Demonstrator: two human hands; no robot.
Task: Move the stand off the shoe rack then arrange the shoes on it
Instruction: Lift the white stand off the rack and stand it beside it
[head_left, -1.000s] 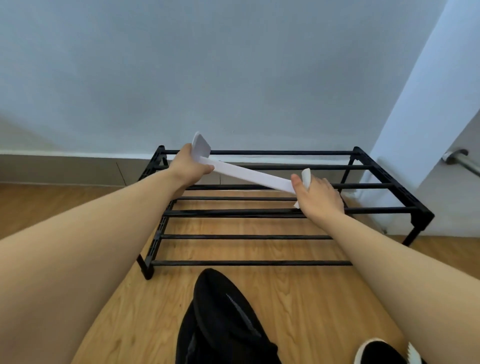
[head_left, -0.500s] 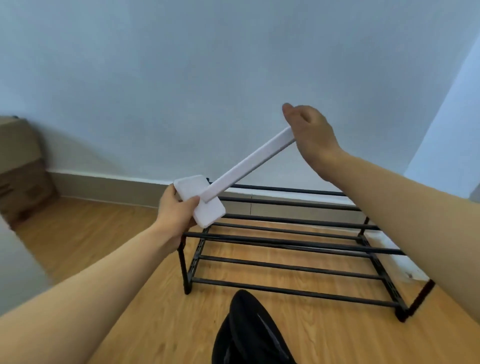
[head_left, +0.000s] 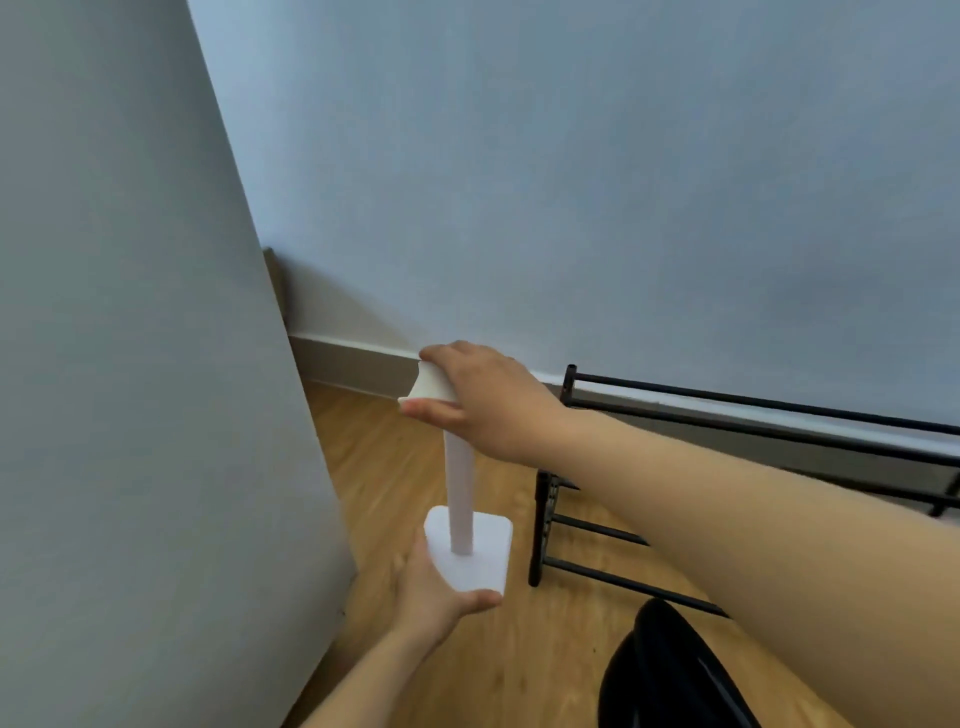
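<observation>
Nearest the camera, a black shoe (head_left: 670, 670) is seen on the wooden floor (head_left: 545, 665), in front of the shoe rack (head_left: 543, 525). To the left of the shoe rack, the white stand (head_left: 461, 499) is held upright, its long axis vertical, clear of the rack. Its base is cupped from below by the left hand (head_left: 431, 587), the nearer one; its top is clasped by the right hand (head_left: 478, 400). The base appears just above the floor, so a straight lowering is judged to be called for.
</observation>
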